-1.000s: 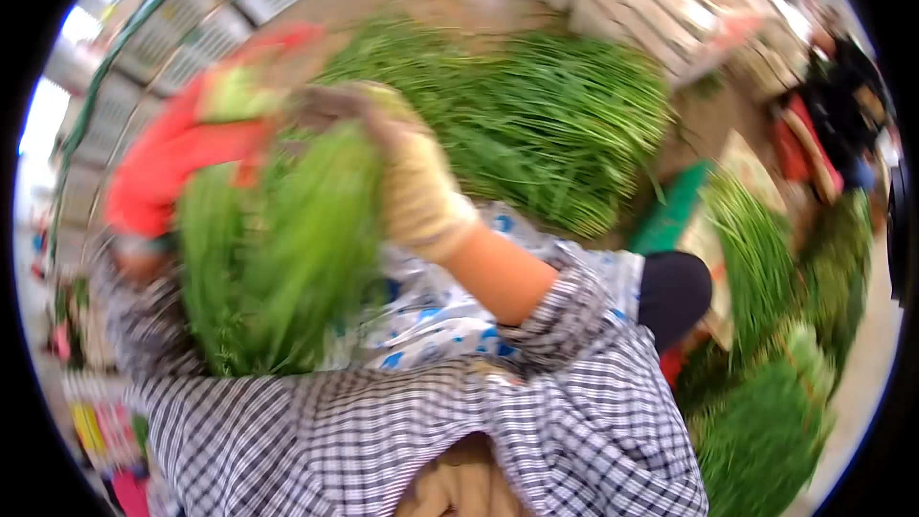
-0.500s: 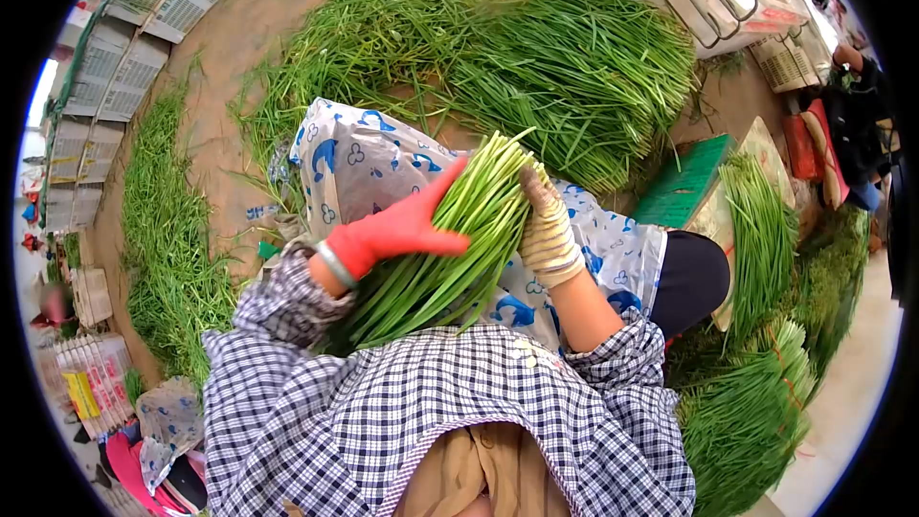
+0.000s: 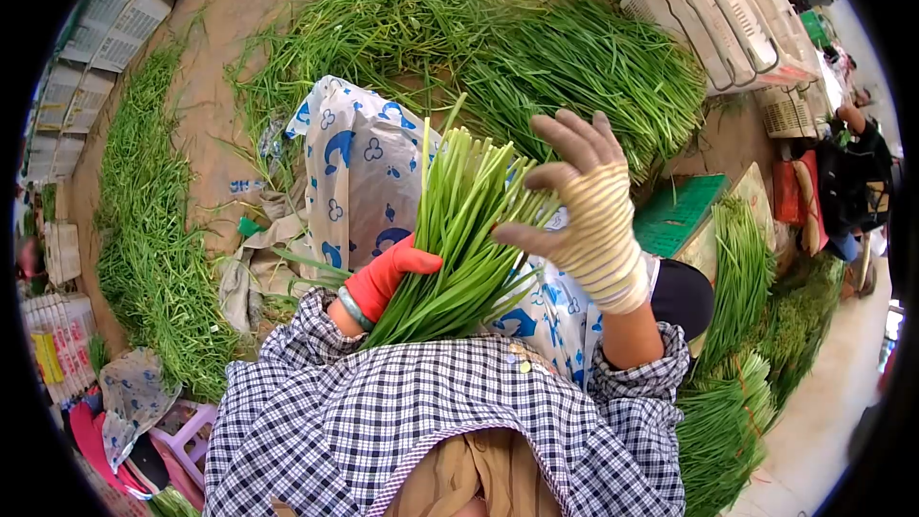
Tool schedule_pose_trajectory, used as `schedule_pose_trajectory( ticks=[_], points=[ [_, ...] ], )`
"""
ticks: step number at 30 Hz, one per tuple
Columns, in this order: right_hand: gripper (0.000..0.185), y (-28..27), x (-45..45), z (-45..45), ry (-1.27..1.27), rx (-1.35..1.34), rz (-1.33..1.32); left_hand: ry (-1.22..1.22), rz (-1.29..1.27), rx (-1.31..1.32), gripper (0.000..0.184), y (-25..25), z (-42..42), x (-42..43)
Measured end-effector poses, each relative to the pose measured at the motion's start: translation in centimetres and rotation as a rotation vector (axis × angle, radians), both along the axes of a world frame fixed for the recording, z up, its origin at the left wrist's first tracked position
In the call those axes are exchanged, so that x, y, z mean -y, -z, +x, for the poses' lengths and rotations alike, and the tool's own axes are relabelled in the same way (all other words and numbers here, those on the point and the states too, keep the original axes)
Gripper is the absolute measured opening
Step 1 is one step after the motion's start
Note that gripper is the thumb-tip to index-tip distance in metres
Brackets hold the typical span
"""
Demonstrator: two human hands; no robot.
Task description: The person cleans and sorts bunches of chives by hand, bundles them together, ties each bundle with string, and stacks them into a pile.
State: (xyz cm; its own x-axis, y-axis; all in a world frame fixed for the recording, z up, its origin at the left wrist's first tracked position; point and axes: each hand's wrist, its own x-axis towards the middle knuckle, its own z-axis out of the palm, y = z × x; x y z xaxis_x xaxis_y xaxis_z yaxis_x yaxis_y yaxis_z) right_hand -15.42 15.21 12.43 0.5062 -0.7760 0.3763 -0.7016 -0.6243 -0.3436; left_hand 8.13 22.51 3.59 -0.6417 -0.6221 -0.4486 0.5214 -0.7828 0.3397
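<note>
Stalk bunch: a loose sheaf of long, thin green stalks with paler ends (image 3: 464,230) is held above the lap, just in front of the chest; the pale ends point up and away from the body; the darker, leafier ends reach down to the shirt.
Red glove: the left hand in a smooth red glove (image 3: 388,273) grips the sheaf low on its left side; its thumb lies across the front of the stalks; its other fingers are mostly hidden; a pale green band (image 3: 355,308) circles the wrist.
Striped glove: the right hand in a cream knit glove with grey stripes and brownish-grey tips (image 3: 595,215) is raised at the sheaf's right side; its fingers are spread and curved, with the thumb well apart from them; whether they touch the outermost stalks, I cannot tell.
Lap: a white plastic sheet with blue prints (image 3: 356,168) drapes over it, behind the sheaf; a dark-clothed knee (image 3: 682,297) shows at the right.
Brown floor: a large heap of loose green stalks (image 3: 593,77) lies beyond the lap; a tangled strip of greens (image 3: 153,249) runs along the left.
Beside the knee: a flat green board (image 3: 682,215); a second green sheaf (image 3: 735,282) lies near it.
Crates: white plastic crates (image 3: 704,19) stand at upper right.
</note>
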Motion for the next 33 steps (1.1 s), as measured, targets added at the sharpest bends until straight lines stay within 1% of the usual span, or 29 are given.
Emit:
schedule_pose_trajectory(
  ticks=[1, 2, 4, 5, 6, 7, 8, 9, 10, 12, 14, 16, 17, 18, 19, 22, 23, 24, 25, 26, 27, 28, 29, 30, 32, 33],
  points=[
    [0.051, 0.5, -0.2, 0.7, 0.045, -0.061, -0.014, 0.005, -0.001, -0.021, 0.070, 0.3, 0.3, 0.0],
    [0.051, 0.8, -0.3, 1.1, 0.042, -0.068, -0.010, 0.009, -0.001, -0.042, 0.070, 0.7, 0.4, -0.1],
    [0.049, 1.4, -0.5, 1.8, 0.119, -0.096, 0.008, -0.009, 0.013, -0.080, 0.069, 1.2, 0.6, -0.4],
    [0.038, 1.7, -0.6, 1.9, 0.108, -0.082, 0.041, -0.041, 0.038, -0.113, 0.069, 1.3, 0.5, -0.5],
    [0.038, 2.1, -0.5, 2.0, 0.101, -0.090, 0.045, -0.073, 0.062, -0.145, 0.069, 1.4, 0.5, -0.7],
    [0.030, 2.5, -0.2, 2.0, 0.039, -0.091, 0.047, -0.061, 0.025, -0.083, 0.079, 2.0, 0.5, -0.8],
    [0.023, 2.5, 0.0, 1.9, -0.022, -0.093, 0.048, -0.065, 0.029, -0.090, 0.079, 2.0, 0.3, -0.8],
    [0.013, 1.9, 0.2, 1.6, -0.041, 0.047, 0.149, -0.082, 0.009, -0.158, 0.080, 1.3, -0.2, -0.4],
    [0.013, 2.2, 0.9, 1.2, -0.004, 0.162, 0.147, -0.101, -0.013, -0.227, 0.082, 0.9, -0.5, -0.2],
    [0.007, 0.2, 3.0, 0.7, 0.035, 0.547, 0.385, -0.119, -0.010, -0.206, 0.082, 1.1, -0.3, -0.4],
    [0.014, -3.7, 5.7, 0.7, 0.054, 0.790, 0.397, -0.141, -0.014, -0.290, 0.081, 1.2, -0.4, -0.3],
    [0.013, -5.1, 10.6, -0.5, -0.411, 1.169, 0.394, -0.143, -0.022, -0.279, 0.081, 0.9, -0.3, -0.2],
    [0.013, -5.1, 11.3, -0.4, -0.415, 1.168, 0.391, -0.133, -0.016, -0.338, 0.078, 1.0, -0.3, -0.2],
    [0.012, -4.9, 12.0, -0.1, -0.350, 0.988, 0.304, -0.124, -0.010, -0.397, 0.075, 1.1, -0.1, -0.1],
    [0.014, -4.5, 12.5, 0.2, -0.283, 0.808, 0.217, -0.125, -0.014, -0.397, 0.075, 1.2, 0.1, -0.1],
    [0.030, -3.5, 13.9, 1.1, -0.088, 0.248, -0.046, -0.104, -0.047, -0.359, 0.075, 2.4, 0.6, -0.3],
    [0.025, -2.7, 12.9, 1.0, -0.022, 0.418, 0.205, -0.102, 0.004, -0.354, 0.074, 3.4, 0.8, -0.7],
    [0.022, -1.9, 11.7, 0.4, 0.001, 0.512, 0.332, -0.094, 0.062, -0.344, 0.074, 3.9, 0.8, -1.0],
    [0.021, -1.4, 10.6, -0.2, 0.050, 0.522, 0.432, -0.128, 0.102, -0.319, 0.070, 3.0, 0.6, -0.9],
    [0.020, -1.1, 9.5, -0.9, 0.106, 0.537, 0.531, -0.113, 0.114, -0.320, 0.070, 3.9, 0.8, -1.1],
    [0.024, -1.2, 8.1, -1.4, 0.148, 0.618, 0.651, -0.104, 0.116, -0.280, 0.069, 5.6, 1.2, -1.4],
    [0.028, 0.6, 7.1, -2.5, 0.142, 0.742, 0.657, -0.095, 0.115, -0.241, 0.067, 5.6, 1.3, -1.2],
    [0.030, 2.0, 5.7, -3.8, 0.143, 0.719, 0.725, -0.148, 0.111, -0.238, 0.064, 5.3, 0.9, -1.3],
    [0.032, 3.2, 4.1, -5.0, 0.139, 0.694, 0.795, -0.136, 0.116, -0.244, 0.064, 5.2, 0.7, -1.1],
    [0.036, 5.0, 0.6, -7.0, 0.132, 0.772, 1.321, -0.171, 0.046, -0.247, 0.064, 5.2, 0.7, -0.8],
    [0.043, 6.4, -1.5, -6.6, 0.088, 0.802, 1.342, -0.173, 0.065, -0.274, 0.063, 5.0, 0.6, -0.8]
  ],
)
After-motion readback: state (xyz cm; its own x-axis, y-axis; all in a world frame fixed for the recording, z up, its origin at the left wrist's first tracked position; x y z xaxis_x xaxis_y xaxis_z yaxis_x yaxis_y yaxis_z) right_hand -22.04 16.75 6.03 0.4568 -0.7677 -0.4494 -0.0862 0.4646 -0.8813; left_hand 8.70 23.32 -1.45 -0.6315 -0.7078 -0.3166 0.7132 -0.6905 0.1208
